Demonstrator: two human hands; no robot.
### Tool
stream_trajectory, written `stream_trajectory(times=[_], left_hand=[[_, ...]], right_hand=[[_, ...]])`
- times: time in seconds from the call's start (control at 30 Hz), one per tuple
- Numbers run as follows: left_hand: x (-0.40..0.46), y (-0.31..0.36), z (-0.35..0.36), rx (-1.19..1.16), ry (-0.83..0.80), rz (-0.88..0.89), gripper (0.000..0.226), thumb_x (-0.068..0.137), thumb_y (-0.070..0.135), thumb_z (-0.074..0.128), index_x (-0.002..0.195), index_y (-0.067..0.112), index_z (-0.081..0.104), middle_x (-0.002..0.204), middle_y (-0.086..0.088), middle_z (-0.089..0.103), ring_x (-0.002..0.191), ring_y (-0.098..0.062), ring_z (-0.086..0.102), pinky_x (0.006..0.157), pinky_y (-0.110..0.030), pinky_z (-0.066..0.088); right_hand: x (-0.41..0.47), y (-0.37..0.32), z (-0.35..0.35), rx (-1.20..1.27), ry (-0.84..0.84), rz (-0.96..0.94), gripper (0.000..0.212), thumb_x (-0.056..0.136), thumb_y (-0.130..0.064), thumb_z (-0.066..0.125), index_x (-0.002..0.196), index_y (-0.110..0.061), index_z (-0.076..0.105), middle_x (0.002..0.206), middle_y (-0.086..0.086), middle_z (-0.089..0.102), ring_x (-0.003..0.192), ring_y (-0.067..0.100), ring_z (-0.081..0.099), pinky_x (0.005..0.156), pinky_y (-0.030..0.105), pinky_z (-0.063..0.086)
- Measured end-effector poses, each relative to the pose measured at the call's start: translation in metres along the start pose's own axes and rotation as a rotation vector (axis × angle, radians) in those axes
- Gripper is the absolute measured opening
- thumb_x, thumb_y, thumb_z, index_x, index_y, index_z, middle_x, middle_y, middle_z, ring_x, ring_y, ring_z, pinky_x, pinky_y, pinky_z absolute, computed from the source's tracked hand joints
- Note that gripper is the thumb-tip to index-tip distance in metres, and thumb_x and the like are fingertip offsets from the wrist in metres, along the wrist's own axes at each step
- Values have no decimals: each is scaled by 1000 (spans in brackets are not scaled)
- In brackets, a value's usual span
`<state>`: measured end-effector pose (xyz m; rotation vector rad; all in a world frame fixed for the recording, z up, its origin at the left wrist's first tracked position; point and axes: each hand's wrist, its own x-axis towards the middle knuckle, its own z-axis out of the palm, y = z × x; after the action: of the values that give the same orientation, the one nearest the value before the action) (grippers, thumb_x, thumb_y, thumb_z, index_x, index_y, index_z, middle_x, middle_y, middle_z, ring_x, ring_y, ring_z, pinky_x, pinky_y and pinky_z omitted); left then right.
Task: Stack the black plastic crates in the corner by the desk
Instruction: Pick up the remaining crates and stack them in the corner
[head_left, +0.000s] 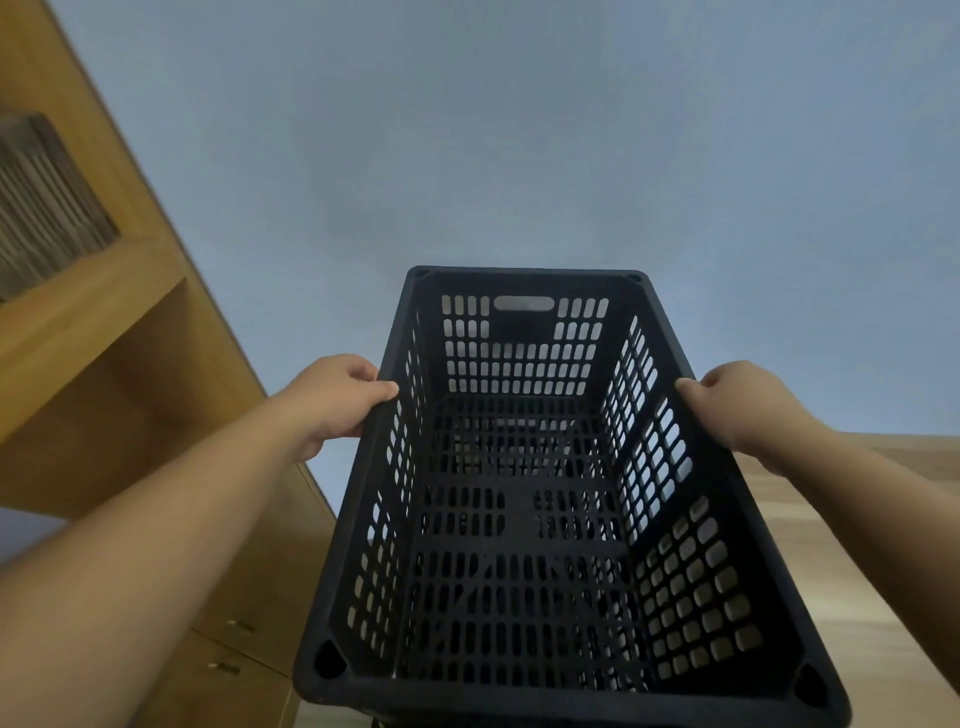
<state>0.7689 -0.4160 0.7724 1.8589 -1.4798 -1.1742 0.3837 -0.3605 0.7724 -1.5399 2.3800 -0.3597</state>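
A black perforated plastic crate (540, 493) fills the lower centre of the frame, open side up, held out toward a plain grey-blue wall (519, 145). The left hand (340, 397) grips the long rim at centre left, thumb over the top edge and fingers curled underneath. The right hand (740, 400) clasps the opposite rim at centre right in the same way.

The main risk, as I judge it, is a poor seating. Both hands grip near the far half of the rims, so the near end at the bottom of the frame could dip, and the crate might land skewed on whatever lies below. Dark ribs seen through the slotted floor suggest another crate underneath, though I cannot tell whether the two touch. If the corners miss, the stack could lean or slip. Fingers curled beneath the rims could also get pinched against a lower rim. The tan wooden shelving unit (104, 332) at the left and the pale wooden desk (857, 519) at the lower right sit near the crate, so a swing could knock either.

The crate is empty: only its slotted floor and walls show inside.
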Motion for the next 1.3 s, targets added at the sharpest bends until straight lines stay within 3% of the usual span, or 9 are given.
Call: stream_trajectory(times=[0.13, 0.3, 0.43, 0.6, 0.73, 0.83, 1.0, 1.17, 1.3], left_hand=[[-3, -10, 8, 89, 82, 62, 24, 95, 44, 68, 105, 22, 71, 103, -4, 78, 96, -29, 76, 94, -51, 61], [-11, -13, 11, 261, 112, 96, 22, 101, 45, 60, 102, 23, 66, 98, -4, 76, 91, -28, 74, 90, -53, 61], [-13, -7, 12, 358, 115, 124, 26, 105, 45, 53, 106, 20, 64, 97, -5, 74, 88, -27, 73, 87, -52, 62], [-18, -9, 30, 394, 196, 145, 29, 109, 40, 45, 117, 16, 60, 94, -3, 68, 81, -21, 65, 70, -38, 54], [-20, -10, 33, 386, 212, 128, 36, 110, 39, 42, 131, 12, 56, 99, -4, 66, 76, -16, 60, 58, -30, 44], [-19, -3, 33, 362, 170, 113, 41, 110, 41, 41, 137, 13, 54, 110, -7, 67, 84, -22, 63, 67, -35, 51], [-18, -3, 33, 248, 107, 69, 43, 109, 44, 39, 132, 13, 58, 115, -11, 70, 100, -33, 68, 87, -45, 56], [-23, -8, 38, 169, 65, 24, 37, 109, 41, 37, 111, 14, 62, 102, -16, 73, 94, -36, 71, 94, -55, 59], [-27, -8, 44, 139, 80, 21, 35, 111, 35, 37, 117, 10, 60, 103, -15, 71, 84, -31, 69, 73, -43, 60]], right_hand=[[0, 2, -1, -62, -22, 15, 53, 105, -40, 44, 98, 5, 72, 93, 22, 72, 88, 39, 66, 81, 42, 56], [6, -2, -2, -107, -33, 4, 51, 105, -40, 44, 98, 3, 70, 92, 20, 69, 86, 37, 63, 75, 38, 50], [4, -3, 6, -177, -44, 40, 45, 106, -38, 40, 93, -1, 60, 73, 10, 55, 77, 32, 57, 70, 35, 45], [-2, 4, 18, -72, 31, 60, 46, 104, -39, 40, 91, -2, 63, 75, 11, 59, 74, 32, 58, 67, 36, 44], [-24, 0, 29, 0, 97, 22, 33, 107, -32, 38, 98, -4, 53, 83, 13, 58, 77, 34, 55, 69, 39, 44], [-48, 6, 40, -1, 26, 11, 8, 103, -13, 43, 104, -5, 41, 73, 8, 54, 62, 26, 53, 55, 39, 40], [-61, 15, 44, -44, 1, 28, 15, 96, -4, 45, 108, -9, 37, 73, 11, 61, 58, 25, 57, 46, 35, 37], [-53, 19, 38, -33, 39, -6, 18, 100, -18, 47, 116, -14, 39, 79, 7, 59, 69, 32, 61, 63, 40, 50], [-48, 23, 35, -33, 26, -31, 18, 100, -20, 47, 116, -15, 40, 80, 6, 62, 69, 32, 67, 69, 47, 59]])
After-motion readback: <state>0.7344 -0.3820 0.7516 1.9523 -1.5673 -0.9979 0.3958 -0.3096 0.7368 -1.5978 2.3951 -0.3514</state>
